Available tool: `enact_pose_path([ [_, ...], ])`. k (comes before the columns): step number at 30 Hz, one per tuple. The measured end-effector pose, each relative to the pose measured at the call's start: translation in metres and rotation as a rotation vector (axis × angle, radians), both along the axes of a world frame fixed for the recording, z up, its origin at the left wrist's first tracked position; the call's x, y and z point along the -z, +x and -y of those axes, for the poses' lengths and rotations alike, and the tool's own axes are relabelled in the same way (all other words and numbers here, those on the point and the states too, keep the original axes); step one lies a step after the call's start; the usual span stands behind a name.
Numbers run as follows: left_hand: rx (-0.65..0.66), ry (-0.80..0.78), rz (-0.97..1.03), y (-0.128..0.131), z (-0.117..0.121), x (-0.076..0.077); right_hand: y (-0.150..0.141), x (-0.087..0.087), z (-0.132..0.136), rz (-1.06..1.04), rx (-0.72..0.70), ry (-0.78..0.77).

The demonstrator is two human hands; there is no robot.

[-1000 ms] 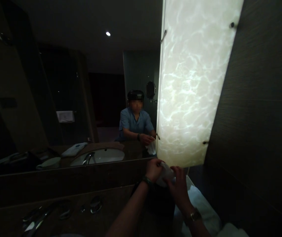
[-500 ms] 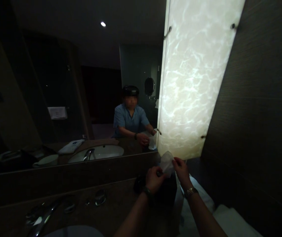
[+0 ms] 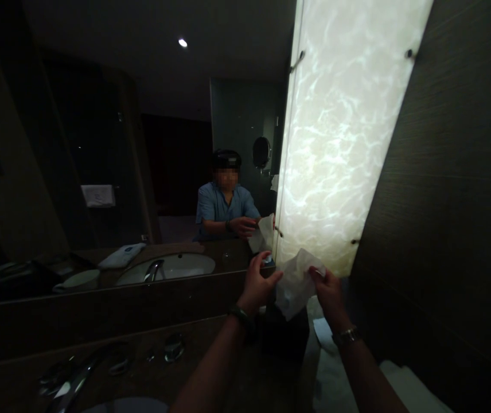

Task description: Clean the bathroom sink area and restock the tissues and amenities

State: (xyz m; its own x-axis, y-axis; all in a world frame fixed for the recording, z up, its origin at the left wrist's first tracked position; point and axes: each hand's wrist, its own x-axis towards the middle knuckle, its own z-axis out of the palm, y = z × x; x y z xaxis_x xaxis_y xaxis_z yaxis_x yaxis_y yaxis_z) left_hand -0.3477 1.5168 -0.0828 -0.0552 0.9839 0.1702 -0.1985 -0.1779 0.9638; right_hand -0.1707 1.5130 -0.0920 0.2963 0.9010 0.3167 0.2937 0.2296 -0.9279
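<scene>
Bare L forearm (image 3: 211, 367) is slanting up & to the R; bare R forearm (image 3: 368, 373) is slanting up & to the L, so the arms are converging; L wrist (image 3: 240, 314) & R wrist (image 3: 346, 337) are both running approx. straight; L hand (image 3: 256, 287) is sitting half-curled, thumb (image 3: 275, 279) pointing twd the R side, fingers (image 3: 259, 261) arching above it, tips standing apart w/ a gap b/w; R hand (image 3: 330, 292) is pinching, tips pressing tog. & pointing L; both hands are sitting approx. level, near each other, not touching.
</scene>
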Motion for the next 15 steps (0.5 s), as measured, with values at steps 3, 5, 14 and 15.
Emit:
enact_pose_path([
  [3,-0.101,0.165,-0.263,0.004,0.001,0.002,0.009,-0.035,-0.006,0.078,-0.126,-0.018],
  [5,-0.094,0.176,-0.262,0.011,-0.002,-0.004,0.012,-0.056,-0.009,0.134,-0.23,-0.008],
  [14,-0.006,-0.083,0.067,-0.016,-0.006,-0.049,0.012,-0.035,0.038,-0.339,-0.317,-0.048],
  [15,-0.022,-0.101,0.08,-0.023,0.001,-0.049,0.006,-0.022,0.052,-0.337,-0.326,-0.083],
])
